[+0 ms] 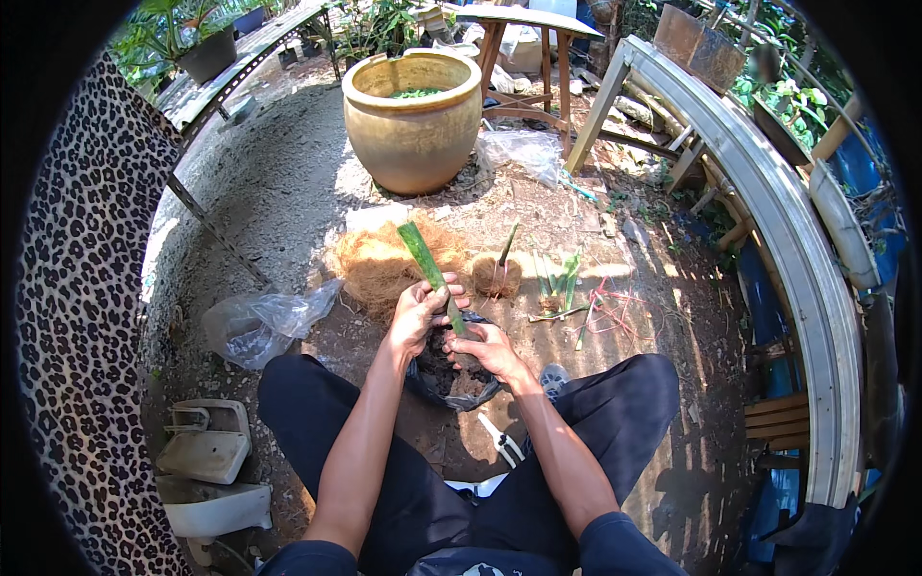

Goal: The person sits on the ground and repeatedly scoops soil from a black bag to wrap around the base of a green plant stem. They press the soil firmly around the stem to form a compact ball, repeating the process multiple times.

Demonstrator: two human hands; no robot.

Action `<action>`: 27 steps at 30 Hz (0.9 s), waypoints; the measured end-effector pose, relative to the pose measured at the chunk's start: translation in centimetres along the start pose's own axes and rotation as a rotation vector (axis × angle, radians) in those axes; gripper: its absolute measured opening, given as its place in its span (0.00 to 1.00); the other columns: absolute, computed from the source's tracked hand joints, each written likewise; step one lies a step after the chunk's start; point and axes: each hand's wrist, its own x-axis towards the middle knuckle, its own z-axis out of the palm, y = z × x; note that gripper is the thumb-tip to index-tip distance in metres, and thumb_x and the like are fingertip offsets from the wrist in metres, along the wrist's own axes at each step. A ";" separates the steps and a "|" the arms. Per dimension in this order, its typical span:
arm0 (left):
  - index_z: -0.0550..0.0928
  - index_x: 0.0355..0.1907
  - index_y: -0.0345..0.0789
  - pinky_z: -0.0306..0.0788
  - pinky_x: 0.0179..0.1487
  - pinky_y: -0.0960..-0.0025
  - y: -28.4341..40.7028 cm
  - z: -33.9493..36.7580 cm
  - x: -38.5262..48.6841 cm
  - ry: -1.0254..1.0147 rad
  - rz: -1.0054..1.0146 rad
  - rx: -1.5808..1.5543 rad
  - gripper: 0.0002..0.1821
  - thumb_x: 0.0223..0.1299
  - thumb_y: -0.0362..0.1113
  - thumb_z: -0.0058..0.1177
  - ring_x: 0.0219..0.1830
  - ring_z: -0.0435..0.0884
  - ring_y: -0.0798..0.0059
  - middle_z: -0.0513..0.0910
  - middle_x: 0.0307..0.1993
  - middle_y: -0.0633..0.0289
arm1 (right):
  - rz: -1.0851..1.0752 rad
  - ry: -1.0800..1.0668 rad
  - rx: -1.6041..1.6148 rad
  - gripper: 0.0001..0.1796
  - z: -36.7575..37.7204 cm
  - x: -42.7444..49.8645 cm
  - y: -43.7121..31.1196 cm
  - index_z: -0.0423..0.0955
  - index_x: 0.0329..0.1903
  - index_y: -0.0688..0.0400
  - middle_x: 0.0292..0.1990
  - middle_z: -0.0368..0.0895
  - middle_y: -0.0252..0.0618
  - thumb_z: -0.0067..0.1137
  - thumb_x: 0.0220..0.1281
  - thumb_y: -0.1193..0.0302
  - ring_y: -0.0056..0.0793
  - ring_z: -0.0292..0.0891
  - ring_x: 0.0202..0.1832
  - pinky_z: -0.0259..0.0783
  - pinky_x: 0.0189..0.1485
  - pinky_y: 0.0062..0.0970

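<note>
A long green leaf cutting (423, 255), seemingly from a snake plant, leans up and left between my hands. My left hand (421, 317) steadies its middle, with the fingers spread behind it. Lower down, my right hand (491, 351) grips the cutting's base together with a clump of dark soil (468, 354). Directly beneath both hands is a black plastic bag (446, 399) holding more dark soil. Beyond them lies a loose heap of brown coconut fibre (382, 263). To its right, a fibre ball (495, 279) tied with pink string has a leaf standing upright in it.
More leaf cuttings (558, 281) and tangled pink raffia string (612, 309) lie on the right. White-handled shears (500, 439) rest between my legs. A clear plastic bag (270, 324) sits left. A large glazed pot (414, 137) stands ahead; a metal-edged bench (792, 237) curves along the right.
</note>
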 end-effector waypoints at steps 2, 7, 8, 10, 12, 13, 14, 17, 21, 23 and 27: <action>0.70 0.62 0.30 0.83 0.44 0.72 0.0 0.1 -0.2 -0.019 -0.015 0.011 0.25 0.67 0.40 0.56 0.50 0.84 0.66 0.81 0.50 0.56 | -0.020 0.083 -0.184 0.15 0.3 0.0 0.2 0.79 0.45 0.65 0.35 0.85 0.36 0.64 0.61 0.67 0.20 0.80 0.38 0.74 0.44 0.22; 0.70 0.62 0.30 0.81 0.49 0.67 0.4 0.6 -0.4 -0.041 -0.009 0.033 0.24 0.68 0.38 0.54 0.49 0.84 0.65 0.82 0.50 0.55 | -0.069 0.109 -0.011 0.12 0.7 -0.3 0.6 0.80 0.43 0.64 0.34 0.84 0.34 0.61 0.63 0.68 0.19 0.78 0.38 0.72 0.44 0.23; 0.70 0.62 0.29 0.81 0.50 0.66 0.4 0.7 -0.5 -0.040 -0.016 0.034 0.23 0.68 0.37 0.53 0.49 0.84 0.66 0.82 0.49 0.54 | -0.036 0.078 0.143 0.12 0.7 -0.3 0.6 0.80 0.43 0.63 0.34 0.83 0.33 0.60 0.64 0.68 0.19 0.78 0.38 0.72 0.44 0.23; 0.70 0.62 0.29 0.81 0.49 0.67 0.4 0.9 -0.5 -0.043 -0.024 0.045 0.24 0.68 0.38 0.54 0.49 0.84 0.66 0.82 0.49 0.54 | -0.091 0.103 -0.036 0.13 0.6 -0.3 0.8 0.79 0.44 0.63 0.34 0.83 0.33 0.60 0.64 0.67 0.19 0.77 0.37 0.72 0.44 0.23; 0.70 0.62 0.29 0.81 0.48 0.67 0.3 1.1 -0.5 -0.035 -0.020 0.041 0.24 0.68 0.38 0.54 0.49 0.84 0.66 0.82 0.50 0.54 | -0.092 0.144 -0.217 0.15 0.6 -0.2 1.0 0.79 0.45 0.64 0.34 0.83 0.33 0.60 0.64 0.65 0.19 0.78 0.38 0.71 0.45 0.23; 0.70 0.62 0.29 0.81 0.48 0.67 0.2 1.2 -0.4 -0.025 -0.015 0.031 0.24 0.69 0.38 0.53 0.49 0.84 0.66 0.82 0.50 0.54 | -0.128 0.147 -0.215 0.15 0.6 -0.1 1.1 0.79 0.45 0.64 0.33 0.83 0.33 0.60 0.64 0.64 0.20 0.78 0.37 0.71 0.45 0.23; 0.70 0.62 0.29 0.81 0.48 0.67 0.1 1.2 -0.3 -0.008 -0.018 0.021 0.23 0.69 0.38 0.53 0.49 0.84 0.66 0.81 0.50 0.54 | -0.144 0.180 -0.224 0.15 0.7 -0.1 1.3 0.79 0.44 0.64 0.33 0.83 0.34 0.60 0.64 0.64 0.20 0.77 0.37 0.71 0.44 0.24; 0.70 0.61 0.29 0.81 0.47 0.68 -0.3 1.4 -0.1 0.073 -0.002 0.029 0.21 0.70 0.37 0.52 0.48 0.84 0.66 0.82 0.49 0.54 | -0.237 0.285 -0.395 0.18 1.1 0.0 1.6 0.79 0.44 0.65 0.32 0.83 0.35 0.62 0.62 0.62 0.22 0.77 0.36 0.71 0.44 0.25; 0.70 0.59 0.29 0.81 0.45 0.68 -1.1 1.4 -0.1 0.087 -0.008 0.046 0.19 0.71 0.37 0.50 0.47 0.85 0.66 0.81 0.44 0.57 | -0.058 0.290 -0.618 0.23 1.1 -0.2 1.4 0.78 0.45 0.66 0.35 0.84 0.41 0.65 0.59 0.58 0.24 0.78 0.40 0.72 0.47 0.26; 0.70 0.59 0.30 0.81 0.43 0.69 -1.4 1.4 -0.1 0.096 -0.007 0.070 0.19 0.72 0.37 0.49 0.46 0.85 0.67 0.81 0.41 0.59 | -0.027 0.252 -0.599 0.24 1.1 -0.3 1.1 0.79 0.46 0.66 0.40 0.84 0.41 0.65 0.59 0.57 0.25 0.78 0.43 0.71 0.50 0.26; 0.69 0.60 0.31 0.80 0.41 0.70 -1.0 1.0 -0.1 0.087 -0.041 0.076 0.19 0.73 0.38 0.47 0.44 0.85 0.68 0.80 0.39 0.61 | -0.001 0.148 -0.186 0.23 1.1 -0.6 0.7 0.79 0.46 0.66 0.46 0.83 0.40 0.65 0.60 0.58 0.25 0.78 0.46 0.70 0.53 0.25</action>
